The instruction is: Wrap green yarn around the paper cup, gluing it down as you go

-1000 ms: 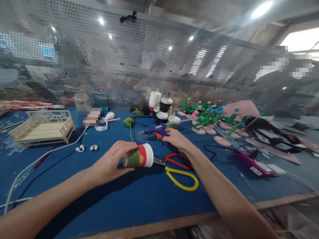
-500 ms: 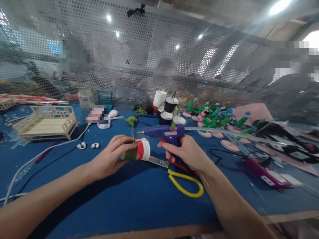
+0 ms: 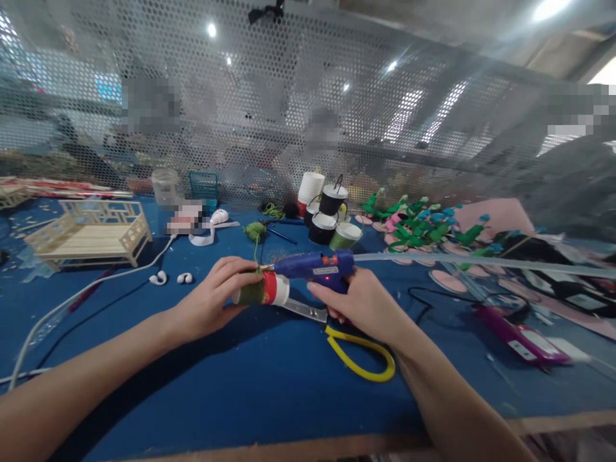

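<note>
My left hand (image 3: pixel 216 292) is closed round a red and white paper cup (image 3: pixel 276 289) lying on its side. Green yarn (image 3: pixel 250 294) wraps the cup's lower part, and a strand runs back to a small green yarn ball (image 3: pixel 254 231). In my right hand (image 3: pixel 363 298) is a blue hot glue gun (image 3: pixel 312 266) with a red light on and a long clear glue stick in its rear. Its nozzle meets the cup's upper side near my left fingertips; whether it touches is too small to tell. Scissors (image 3: pixel 363 369) with yellow handles lie below my right hand.
Black-wrapped cups (image 3: pixel 322 228) and a stack of white cups (image 3: pixel 311 188) stand behind. Green and blue craft flowers (image 3: pixel 418 231) are at right, near a purple power strip (image 3: pixel 522 337). A small wooden bed frame (image 3: pixel 94 237), white cable and earbuds (image 3: pixel 184 278) lie left.
My right hand has tipped and lowered the glue gun, bringing its nozzle down to the cup by the yarn's edge. My left hand and the cup have hardly moved.
</note>
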Demonstrator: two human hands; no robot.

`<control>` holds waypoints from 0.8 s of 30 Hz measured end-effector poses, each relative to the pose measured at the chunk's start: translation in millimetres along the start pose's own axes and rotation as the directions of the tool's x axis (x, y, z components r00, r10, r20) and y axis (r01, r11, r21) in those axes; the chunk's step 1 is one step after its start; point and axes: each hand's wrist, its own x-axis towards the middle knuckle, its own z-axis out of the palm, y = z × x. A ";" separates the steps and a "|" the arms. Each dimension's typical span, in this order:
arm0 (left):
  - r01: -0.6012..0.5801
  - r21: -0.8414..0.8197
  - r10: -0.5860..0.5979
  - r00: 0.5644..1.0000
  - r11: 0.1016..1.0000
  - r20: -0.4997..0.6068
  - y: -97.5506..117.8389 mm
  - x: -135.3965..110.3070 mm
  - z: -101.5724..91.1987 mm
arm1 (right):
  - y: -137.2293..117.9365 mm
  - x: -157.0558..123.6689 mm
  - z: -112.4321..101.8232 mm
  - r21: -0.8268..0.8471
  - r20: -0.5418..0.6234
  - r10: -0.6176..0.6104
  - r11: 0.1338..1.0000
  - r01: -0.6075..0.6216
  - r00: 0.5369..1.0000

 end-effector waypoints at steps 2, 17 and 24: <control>0.009 -0.014 -0.008 1.000 1.000 0.009 0.1 0.3 -0.3 | -1.1 -0.2 -0.3 -0.019 -0.006 -0.012 1.000 0.012 1.000; 0.176 -0.149 -0.176 0.984 0.973 0.019 -0.3 -0.1 -1.7 | -3.6 -6.7 -0.7 -0.126 -0.024 -0.085 0.989 0.081 0.996; 0.251 -0.265 -0.257 0.966 0.931 0.010 -1.9 -1.0 -0.9 | -3.6 -8.3 0.7 -0.155 -0.026 -0.130 0.980 0.125 0.991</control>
